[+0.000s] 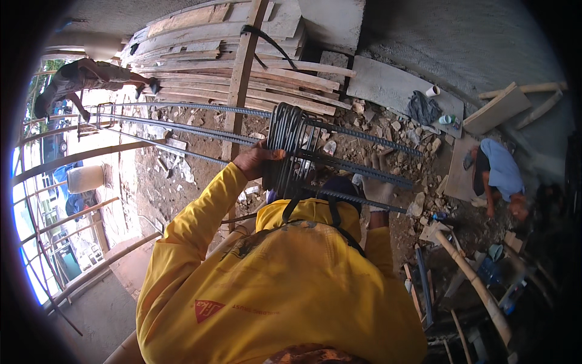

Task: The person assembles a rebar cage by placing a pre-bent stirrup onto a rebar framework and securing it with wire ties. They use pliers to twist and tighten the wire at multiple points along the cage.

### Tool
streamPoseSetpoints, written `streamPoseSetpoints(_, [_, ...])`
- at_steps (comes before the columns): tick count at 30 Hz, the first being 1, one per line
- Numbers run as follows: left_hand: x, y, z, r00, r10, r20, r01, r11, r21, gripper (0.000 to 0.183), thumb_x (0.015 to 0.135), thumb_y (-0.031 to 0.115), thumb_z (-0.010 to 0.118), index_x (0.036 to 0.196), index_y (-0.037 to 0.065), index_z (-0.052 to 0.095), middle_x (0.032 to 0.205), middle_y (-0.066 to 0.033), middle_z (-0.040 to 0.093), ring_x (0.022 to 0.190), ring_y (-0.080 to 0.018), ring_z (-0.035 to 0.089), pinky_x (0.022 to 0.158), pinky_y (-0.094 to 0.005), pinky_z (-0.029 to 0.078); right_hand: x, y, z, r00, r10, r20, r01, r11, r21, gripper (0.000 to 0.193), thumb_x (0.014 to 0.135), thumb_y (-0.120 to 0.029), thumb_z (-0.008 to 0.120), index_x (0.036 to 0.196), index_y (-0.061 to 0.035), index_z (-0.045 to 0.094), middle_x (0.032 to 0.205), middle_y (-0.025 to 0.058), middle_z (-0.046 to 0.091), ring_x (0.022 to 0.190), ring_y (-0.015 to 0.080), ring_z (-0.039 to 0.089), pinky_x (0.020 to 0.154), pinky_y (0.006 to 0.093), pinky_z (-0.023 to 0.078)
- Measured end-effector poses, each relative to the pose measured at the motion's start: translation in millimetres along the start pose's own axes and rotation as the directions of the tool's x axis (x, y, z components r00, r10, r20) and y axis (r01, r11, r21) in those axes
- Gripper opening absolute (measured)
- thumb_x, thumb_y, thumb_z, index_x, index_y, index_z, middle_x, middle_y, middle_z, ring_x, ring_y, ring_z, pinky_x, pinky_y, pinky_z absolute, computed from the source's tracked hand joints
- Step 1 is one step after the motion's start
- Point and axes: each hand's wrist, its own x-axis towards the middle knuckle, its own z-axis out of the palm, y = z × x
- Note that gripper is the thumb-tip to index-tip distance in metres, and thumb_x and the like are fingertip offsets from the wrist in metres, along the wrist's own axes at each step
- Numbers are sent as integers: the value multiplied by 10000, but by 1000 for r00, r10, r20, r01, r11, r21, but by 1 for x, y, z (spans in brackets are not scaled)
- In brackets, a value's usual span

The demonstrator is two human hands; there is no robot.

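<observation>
Left hand (259, 161) curled on the bunched metal rings (284, 142) across the long bars (339, 161) before the waist, right hand (377, 189) among the bar ends, grip can't tell; best keep rings square, fingers clear of pinches.

Yellow long-sleeved top (285, 273) (dark smudges and all) with red triangular marking (205, 309).

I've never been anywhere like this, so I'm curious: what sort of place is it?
Most likely a building site: there are long ribbed steel bars with a bundle of bent metal loops, piled wooden planks and loose rubble.
</observation>
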Motion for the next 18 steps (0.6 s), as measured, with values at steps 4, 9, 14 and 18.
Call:
streamPoseSetpoints(4, [-11,7,1,993,22,-119,-16,998,53,354,834,7,820,1136,64,645,1001,-36,745,915,-170,726,881,-357,593,74,24,62,922,-195,333,180,981,75,645,1062,-395,485,1628,-144,304,1699,121,255,1570,378,197,1275,622,150])
streamPoseSetpoints(9, [-24,18,1,968,25,-249,-36,999,-40,335,882,-39,723,1184,37,600,1001,-73,745,914,-202,740,865,-362,611,73,45,124,821,-203,533,178,979,98,681,1063,-472,438,1655,-202,236,1734,85,146,1590,386,97,1270,649,93])
streamPoseSetpoints(14, [-36,27,-8,975,31,-221,-24,999,33,340,882,-62,697,1192,37,598,1020,-82,747,922,-215,743,870,-381,618,62,45,137,895,-216,390,253,966,-46,732,1049,-486,459,1665,-199,188,1739,88,117,1591,392,81,1274,632,95])
streamPoseSetpoints(18, [-46,32,-12,982,66,-176,-69,998,-8,388,878,-47,719,1242,25,603,1086,-116,745,961,-251,745,905,-416,620,55,45,150,863,-186,470,245,967,-68,761,1042,-479,486,1670,-200,159,1744,100,73,1592,397,61,1273,625,99])
